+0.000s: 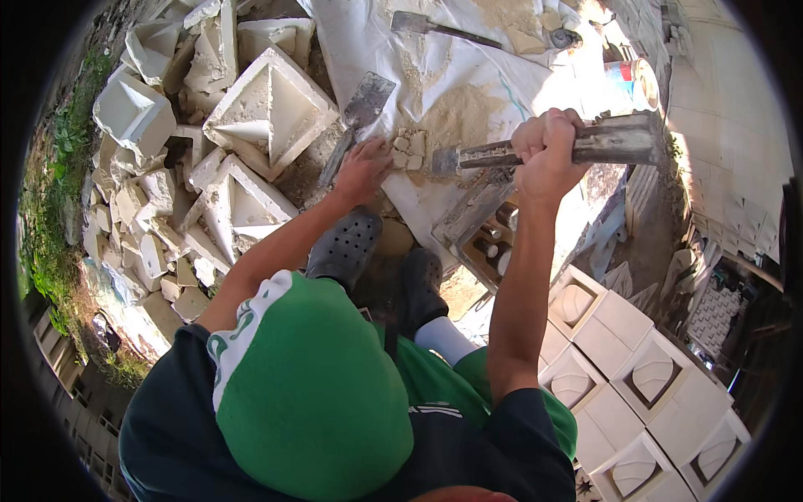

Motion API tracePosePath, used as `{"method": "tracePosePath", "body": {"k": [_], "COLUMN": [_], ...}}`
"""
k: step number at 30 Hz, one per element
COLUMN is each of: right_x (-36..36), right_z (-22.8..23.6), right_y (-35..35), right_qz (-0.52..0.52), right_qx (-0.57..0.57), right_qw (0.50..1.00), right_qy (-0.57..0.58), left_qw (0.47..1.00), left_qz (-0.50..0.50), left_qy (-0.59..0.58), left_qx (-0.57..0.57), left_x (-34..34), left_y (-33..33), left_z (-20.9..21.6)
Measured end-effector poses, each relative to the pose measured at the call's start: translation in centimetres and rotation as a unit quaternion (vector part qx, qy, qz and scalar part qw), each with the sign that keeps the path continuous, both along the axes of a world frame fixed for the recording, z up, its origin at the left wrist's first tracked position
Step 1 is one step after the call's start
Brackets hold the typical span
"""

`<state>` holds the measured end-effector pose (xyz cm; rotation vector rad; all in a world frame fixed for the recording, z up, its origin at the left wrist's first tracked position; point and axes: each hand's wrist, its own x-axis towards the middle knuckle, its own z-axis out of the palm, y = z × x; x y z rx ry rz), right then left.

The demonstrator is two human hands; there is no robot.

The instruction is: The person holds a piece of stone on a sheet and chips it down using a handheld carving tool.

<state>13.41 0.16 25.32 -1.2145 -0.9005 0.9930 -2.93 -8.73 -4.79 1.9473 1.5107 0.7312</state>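
My right hand point(549, 151) is closed around a long tool point(615, 144) with a thick dark body and a flat metal blade at its left end. The blade hovers over or touches the dusty white sheet point(355, 38); I cannot tell which. Beside the blade lie several small pale crumbled pieces point(409, 149). My left hand point(365, 170) reaches down at their left edge, fingers stretched toward them and partly hidden. Close to that hand rests a flat-bladed scraper point(369, 99), its dark handle running down past the fingers. Another scraper point(411, 23) lies farther off on the sheet.
Broken white plaster-like blocks point(272, 113) and chunks are heaped on the left. A crate point(477, 255) with bottles stands right of my dark clogs point(345, 245). Cream moulded blocks point(627, 376) sit in rows at lower right. A metal can point(642, 84) lies at far right.
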Motion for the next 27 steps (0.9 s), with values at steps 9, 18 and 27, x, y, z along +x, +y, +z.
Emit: {"method": "tracePosePath", "body": {"k": [9, 18, 27], "right_x": [1.7, 2.0, 3.2], "right_z": [4.2, -9.8, 5.4], "right_y": [-0.6, -3.1, -1.6], "right_qz": [-0.008, -0.062, 0.038], "right_qx": [0.085, 0.025, 0.113], "right_qw": [0.996, 0.992, 0.992], "right_qy": [-0.009, 0.103, 0.027], "left_qw": [0.999, 0.999, 0.998], "left_qz": [-0.009, -0.038, -0.026], "left_qy": [-0.006, -0.002, 0.036], "left_qx": [-0.035, -0.034, -0.050], "left_x": [-0.1, -0.9, -0.2], "left_y": [0.3, -0.3, -0.3], "left_z": [1.2, 0.6, 1.5]}}
